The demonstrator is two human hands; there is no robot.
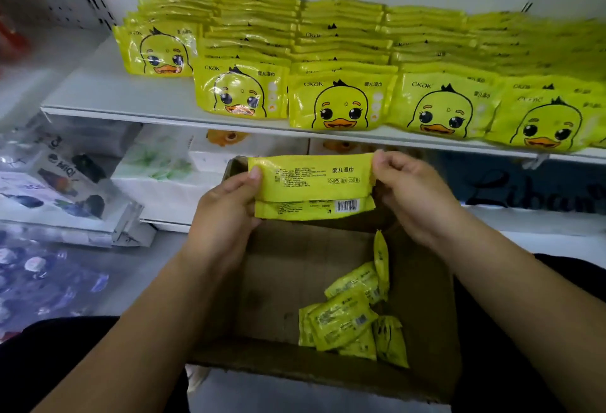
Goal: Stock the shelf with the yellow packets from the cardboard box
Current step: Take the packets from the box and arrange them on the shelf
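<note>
Glossy, crinkled plastic film is seen on the yellow packets [341,107], dull, rough brown cardboard on the box [292,284], and smooth, matt white-painted metal, as it appears, on the shelf [131,98].

Shelved yellow packets [341,104] read "Ckak" (the held packet [311,186] shows "婴儿湿巾").

- Wipe packets [341,104] in rows on the shelf [108,91], front to back.
- Cardboard box [272,281] below, before the shelf; loose packets [347,321] in its right side.
- Held packet [311,183] above the box, between left hand [223,216] and right hand [413,196].
</note>
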